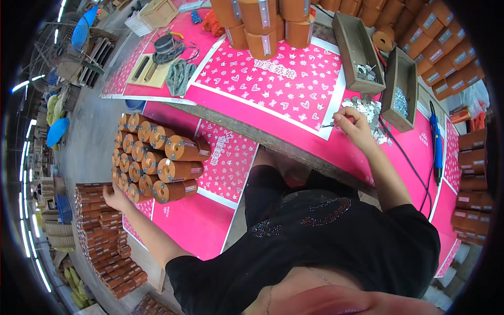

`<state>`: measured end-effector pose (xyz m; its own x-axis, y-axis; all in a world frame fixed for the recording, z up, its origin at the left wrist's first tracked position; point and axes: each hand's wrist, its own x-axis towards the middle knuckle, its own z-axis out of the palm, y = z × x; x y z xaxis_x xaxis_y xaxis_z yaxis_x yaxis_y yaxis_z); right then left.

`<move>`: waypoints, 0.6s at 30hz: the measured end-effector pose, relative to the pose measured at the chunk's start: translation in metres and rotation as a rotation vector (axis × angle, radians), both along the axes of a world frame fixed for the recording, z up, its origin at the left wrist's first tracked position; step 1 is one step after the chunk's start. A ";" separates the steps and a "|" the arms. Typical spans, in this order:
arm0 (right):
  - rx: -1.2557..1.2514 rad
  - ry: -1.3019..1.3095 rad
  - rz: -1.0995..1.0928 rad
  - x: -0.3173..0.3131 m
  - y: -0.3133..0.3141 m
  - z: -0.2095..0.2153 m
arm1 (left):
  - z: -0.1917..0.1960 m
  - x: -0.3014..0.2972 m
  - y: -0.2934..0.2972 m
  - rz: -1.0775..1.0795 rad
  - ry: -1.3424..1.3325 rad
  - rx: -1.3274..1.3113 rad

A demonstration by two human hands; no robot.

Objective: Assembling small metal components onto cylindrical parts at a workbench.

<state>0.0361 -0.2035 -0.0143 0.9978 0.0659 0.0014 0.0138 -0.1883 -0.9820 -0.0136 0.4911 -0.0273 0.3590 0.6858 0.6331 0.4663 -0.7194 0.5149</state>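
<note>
My right hand is closed round a small red-handled screwdriver above the pink patterned table. Its thin shaft points left. Just beyond that hand lies a loose heap of flat metal plates. My left hand reaches out at the far left, thumb and fingers apart, beside a stack of orange-brown cylinders on a lower pink surface. These cylinders have a hole in the end and small metal plates on the side. Whether the left fingertips touch a cylinder, I cannot tell.
Two wooden trays with metal parts stand at the back right. A blue corded tool lies right of them, its dark cable crossing the table. More cylinders stand at the back. Gloves lie back left; further stacks stand left.
</note>
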 end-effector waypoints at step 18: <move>0.152 -0.214 -0.117 -0.003 -0.011 -0.061 | 0.102 0.310 -0.497 -1.036 -0.022 0.021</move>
